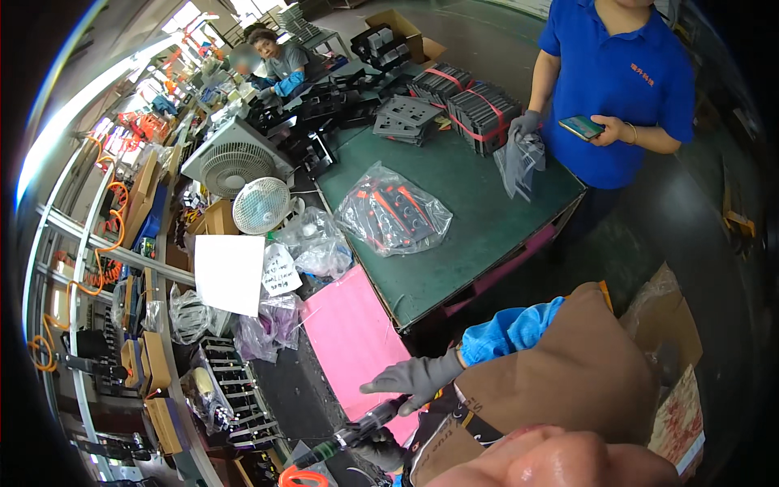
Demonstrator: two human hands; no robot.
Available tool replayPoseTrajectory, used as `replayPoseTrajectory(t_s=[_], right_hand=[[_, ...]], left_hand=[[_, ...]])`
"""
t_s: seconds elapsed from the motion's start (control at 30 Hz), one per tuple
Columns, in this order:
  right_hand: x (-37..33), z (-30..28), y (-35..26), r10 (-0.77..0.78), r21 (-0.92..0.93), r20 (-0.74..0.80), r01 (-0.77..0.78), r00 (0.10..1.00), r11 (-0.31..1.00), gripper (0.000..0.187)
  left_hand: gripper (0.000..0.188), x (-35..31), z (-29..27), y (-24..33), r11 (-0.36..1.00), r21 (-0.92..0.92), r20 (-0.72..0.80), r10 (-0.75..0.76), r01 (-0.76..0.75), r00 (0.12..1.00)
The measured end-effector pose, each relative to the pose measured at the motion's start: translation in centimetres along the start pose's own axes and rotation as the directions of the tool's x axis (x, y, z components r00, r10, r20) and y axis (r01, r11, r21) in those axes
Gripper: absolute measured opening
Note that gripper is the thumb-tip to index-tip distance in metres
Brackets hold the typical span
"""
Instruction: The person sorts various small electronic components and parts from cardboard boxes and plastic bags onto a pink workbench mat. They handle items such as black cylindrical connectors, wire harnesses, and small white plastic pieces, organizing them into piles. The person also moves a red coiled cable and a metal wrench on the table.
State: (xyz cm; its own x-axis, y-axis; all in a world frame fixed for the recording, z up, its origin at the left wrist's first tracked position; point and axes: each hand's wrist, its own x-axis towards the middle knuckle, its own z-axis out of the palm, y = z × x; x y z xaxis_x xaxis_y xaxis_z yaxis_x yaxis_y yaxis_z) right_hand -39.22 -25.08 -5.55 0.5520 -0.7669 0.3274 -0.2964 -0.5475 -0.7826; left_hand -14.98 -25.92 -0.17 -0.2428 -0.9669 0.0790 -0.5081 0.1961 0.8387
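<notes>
My left hand (380, 451), in a dark grey glove, is partly hidden at the lower edge, closed around a slim black power screwdriver (369, 424). The tool has a green ring, and an orange hose lies at its lower end. My right hand (423, 380), in a grey glove with a blue sleeve, is spread over the tool's upper end. Its fingers are stretched out above the pink mat (357, 333), and its thumb is close to the tool. Whether thumb and tool touch, I cannot tell.
On the green table (479, 243) lie a clear bag of black-and-orange parts (393, 213) and strapped stacks of grey plates (483, 114). A co-worker in blue (621, 81) stands there with a phone and plastic bags. Fans (261, 204), a parts rack (235, 390) and bins line the left.
</notes>
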Motion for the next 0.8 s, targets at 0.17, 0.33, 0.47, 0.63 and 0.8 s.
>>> replayPoseTrajectory(t_s=[0.17,0.33,0.47,0.63,0.8], right_hand=[[-0.1,0.9,-0.5,-0.051,0.269,-0.022,0.055,0.998,0.962,0.106],[-4.3,2.5,3.9,0.063,0.422,0.010,-0.061,0.998,0.904,0.084],[-4.2,1.9,5.2,-0.038,0.680,0.031,0.006,0.999,0.733,0.061],[-4.7,-4.4,1.2,0.267,0.298,0.042,-0.267,0.963,0.916,0.052],[-5.0,-8.0,0.8,0.483,0.192,0.134,-0.501,0.865,0.844,0.059]], left_hand=[[0.063,-0.8,4.8,-0.4,0.999,-0.017,0.273,0.043,-0.040,0.961],[0.066,-0.7,7.6,-0.6,0.996,-0.036,0.401,0.094,-0.087,0.911],[0.068,0.2,9.2,-0.4,0.992,-0.041,0.436,0.128,-0.122,0.891],[0.071,1.1,10.3,-0.8,0.988,-0.048,0.432,0.153,-0.147,0.889],[0.074,3.2,11.9,-0.3,0.962,-0.020,0.380,0.259,-0.272,0.888]])
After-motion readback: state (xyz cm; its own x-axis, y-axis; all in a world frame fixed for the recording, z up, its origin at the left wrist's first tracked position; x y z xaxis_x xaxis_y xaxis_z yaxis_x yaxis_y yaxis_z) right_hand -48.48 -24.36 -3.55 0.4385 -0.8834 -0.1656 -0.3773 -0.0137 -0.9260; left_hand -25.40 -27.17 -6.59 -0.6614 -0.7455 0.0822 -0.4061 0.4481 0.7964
